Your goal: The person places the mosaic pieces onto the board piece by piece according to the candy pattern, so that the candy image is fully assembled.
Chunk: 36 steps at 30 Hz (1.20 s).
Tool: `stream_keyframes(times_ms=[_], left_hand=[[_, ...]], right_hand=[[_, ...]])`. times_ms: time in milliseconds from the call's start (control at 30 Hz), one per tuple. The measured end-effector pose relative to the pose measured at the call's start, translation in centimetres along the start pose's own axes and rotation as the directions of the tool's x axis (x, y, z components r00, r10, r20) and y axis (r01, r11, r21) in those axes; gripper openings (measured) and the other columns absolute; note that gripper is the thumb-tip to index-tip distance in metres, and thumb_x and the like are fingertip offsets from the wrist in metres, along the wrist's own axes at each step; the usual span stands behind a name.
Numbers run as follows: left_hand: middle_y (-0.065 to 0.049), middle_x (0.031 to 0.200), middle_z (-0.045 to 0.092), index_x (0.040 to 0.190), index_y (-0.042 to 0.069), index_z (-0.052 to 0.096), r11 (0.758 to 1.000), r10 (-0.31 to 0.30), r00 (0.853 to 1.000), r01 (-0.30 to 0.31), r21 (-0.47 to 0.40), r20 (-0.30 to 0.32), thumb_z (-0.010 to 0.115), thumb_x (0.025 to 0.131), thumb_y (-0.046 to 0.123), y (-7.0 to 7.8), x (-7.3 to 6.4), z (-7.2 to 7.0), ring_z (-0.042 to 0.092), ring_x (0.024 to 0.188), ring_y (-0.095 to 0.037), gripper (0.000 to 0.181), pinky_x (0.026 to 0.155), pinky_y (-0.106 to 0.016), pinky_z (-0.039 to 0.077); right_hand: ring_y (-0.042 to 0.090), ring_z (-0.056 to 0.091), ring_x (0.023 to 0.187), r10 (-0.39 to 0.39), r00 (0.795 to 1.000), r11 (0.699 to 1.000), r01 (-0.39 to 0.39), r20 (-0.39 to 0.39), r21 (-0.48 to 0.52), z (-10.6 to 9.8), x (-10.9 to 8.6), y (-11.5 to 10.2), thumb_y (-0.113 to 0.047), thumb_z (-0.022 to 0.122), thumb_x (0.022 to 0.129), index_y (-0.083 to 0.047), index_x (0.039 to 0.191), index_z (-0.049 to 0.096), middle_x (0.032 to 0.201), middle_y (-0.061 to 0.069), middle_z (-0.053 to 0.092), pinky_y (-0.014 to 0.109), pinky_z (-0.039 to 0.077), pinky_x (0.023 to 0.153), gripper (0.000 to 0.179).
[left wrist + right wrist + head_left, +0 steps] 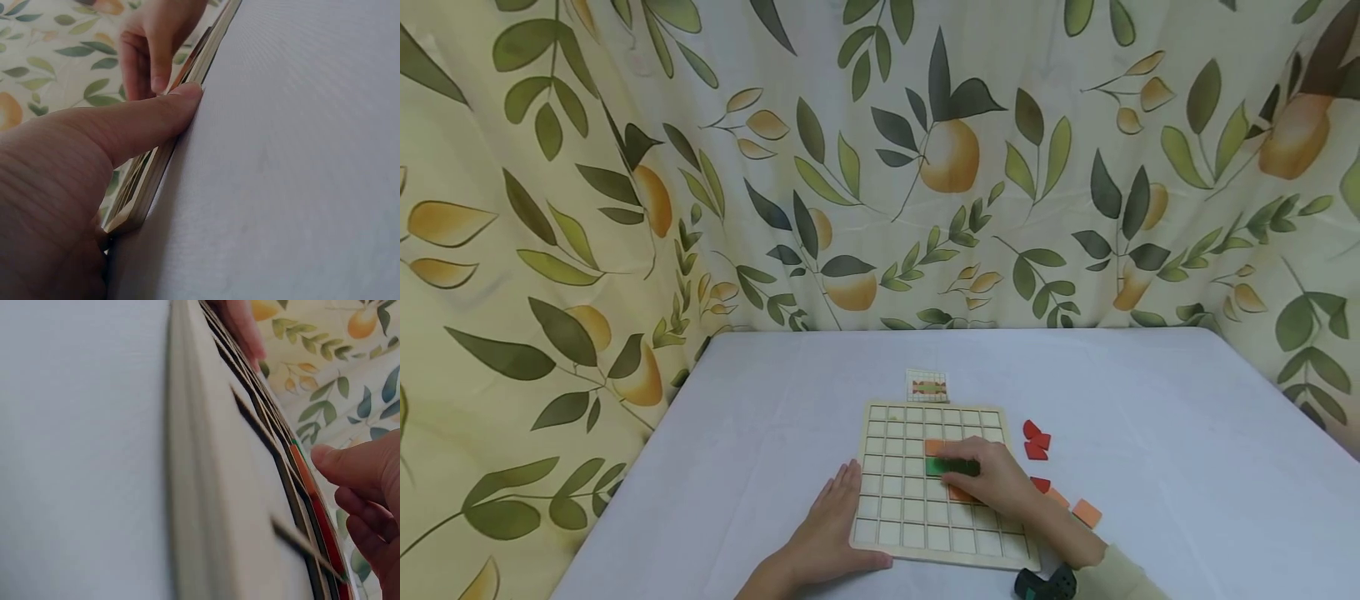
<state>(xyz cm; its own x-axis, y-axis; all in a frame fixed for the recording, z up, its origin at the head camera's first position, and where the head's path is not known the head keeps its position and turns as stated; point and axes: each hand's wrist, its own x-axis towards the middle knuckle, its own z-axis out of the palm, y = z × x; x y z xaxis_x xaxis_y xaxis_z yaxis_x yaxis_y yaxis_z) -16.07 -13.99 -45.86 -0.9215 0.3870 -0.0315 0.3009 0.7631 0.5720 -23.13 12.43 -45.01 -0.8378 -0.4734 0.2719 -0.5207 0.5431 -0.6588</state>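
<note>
A pale wooden grid board (891, 508) lies on the table. My left hand (831, 529) steadies its near left corner, fingers straight along the left side and thumb along the front edge; the left wrist view shows that thumb (150, 122) on the rim. Over the middle of the board my right hand (992, 475) reaches down, thumb and fingers apart around green tiles (934, 467). An orange tile (933, 447) shows behind them and another orange tile (961, 495) in front. In the right wrist view, orange and red pieces (325, 531) sit in the grid; no piece shows between the fingers.
A small pattern card (928, 387) touches the board's far edge. Several red pieces (1036, 451) lie to the right, with a loose orange square (1087, 512) nearer me. The white table (760, 400) meets a leaf-patterned curtain (820, 167) at the back.
</note>
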Motion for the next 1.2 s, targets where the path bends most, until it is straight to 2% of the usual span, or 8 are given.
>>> stream_keyframes(times_ms=[200,333,467,667,767,1033,1200], left_hand=[[-0.018,0.151,0.010,0.145,-0.005,0.011,1.000,0.018,1.000,-0.018,0.006,-0.017,0.063,0.065,0.071,-0.2,-0.1,0.1,0.006,0.138,-0.029,0.121,0.108,-0.048,0.010],[-0.018,0.151,0.010,0.145,-0.005,0.011,1.000,0.021,1.000,-0.021,0.004,-0.022,0.062,0.065,0.072,-0.4,-0.2,0.1,0.005,0.138,-0.029,0.122,0.108,-0.048,0.010],[-0.018,0.151,0.010,0.145,-0.004,0.010,1.000,0.025,0.999,-0.025,0.011,-0.024,0.062,0.065,0.073,-0.6,-0.1,0.3,0.005,0.138,-0.029,0.122,0.108,-0.048,0.010],[-0.018,0.151,0.009,0.145,-0.004,0.010,1.000,0.020,1.000,-0.020,-0.001,-0.014,0.061,0.065,0.073,-0.5,0.0,0.4,0.005,0.138,-0.028,0.122,0.108,-0.048,0.010],[-0.017,0.151,0.009,0.145,-0.004,0.011,1.000,0.013,1.000,-0.013,0.007,-0.009,0.061,0.064,0.074,-0.5,0.0,0.4,0.004,0.138,-0.028,0.122,0.108,-0.048,0.009],[-0.018,0.151,0.009,0.145,-0.004,0.010,0.999,0.034,0.999,-0.033,0.020,-0.023,0.060,0.065,0.074,-0.7,0.0,0.5,0.005,0.138,-0.028,0.123,0.108,-0.048,0.010],[-0.018,0.151,0.010,0.145,-0.004,0.011,0.999,0.036,0.999,-0.035,0.016,-0.026,0.060,0.065,0.074,-0.7,0.0,0.6,0.005,0.138,-0.028,0.122,0.108,-0.048,0.010]], right_hand=[[0.010,0.058,0.091,-0.050,0.997,0.999,0.049,-0.054,-0.024,-1.3,-1.9,0.9,-0.019,0.075,0.078,-0.012,0.104,0.070,0.098,-0.008,0.065,0.029,0.050,0.078,0.028],[0.008,0.058,0.086,-0.054,0.995,0.997,0.050,-0.079,-0.059,-2.2,-2.8,1.3,-0.014,0.076,0.076,-0.011,0.103,0.071,0.094,-0.009,0.065,0.027,0.051,0.075,0.028],[0.007,0.058,0.086,-0.038,0.995,0.996,0.030,-0.092,-0.082,-2.8,-3.5,1.7,-0.019,0.076,0.077,-0.012,0.104,0.071,0.094,-0.009,0.065,0.027,0.051,0.073,0.028],[0.011,0.058,0.086,0.055,0.989,0.997,-0.063,-0.135,-0.052,-3.8,-4.9,2.1,-0.013,0.077,0.074,-0.013,0.102,0.071,0.093,-0.009,0.066,0.025,0.051,0.069,0.028],[0.012,0.059,0.087,0.114,0.982,0.989,-0.127,-0.154,-0.080,-4.3,-5.4,2.3,-0.012,0.078,0.074,-0.013,0.101,0.071,0.092,-0.009,0.067,0.025,0.051,0.071,0.028],[0.019,0.061,0.095,0.189,0.964,0.971,-0.212,-0.187,-0.112,-5.4,-6.6,2.6,-0.020,0.077,0.075,-0.014,0.102,0.072,0.097,-0.005,0.067,0.040,0.050,0.080,0.028],[0.023,0.059,0.099,0.250,0.944,0.956,-0.276,-0.214,-0.102,-6.2,-7.7,2.8,-0.021,0.076,0.076,-0.013,0.102,0.072,0.099,-0.004,0.066,0.042,0.049,0.081,0.028]])
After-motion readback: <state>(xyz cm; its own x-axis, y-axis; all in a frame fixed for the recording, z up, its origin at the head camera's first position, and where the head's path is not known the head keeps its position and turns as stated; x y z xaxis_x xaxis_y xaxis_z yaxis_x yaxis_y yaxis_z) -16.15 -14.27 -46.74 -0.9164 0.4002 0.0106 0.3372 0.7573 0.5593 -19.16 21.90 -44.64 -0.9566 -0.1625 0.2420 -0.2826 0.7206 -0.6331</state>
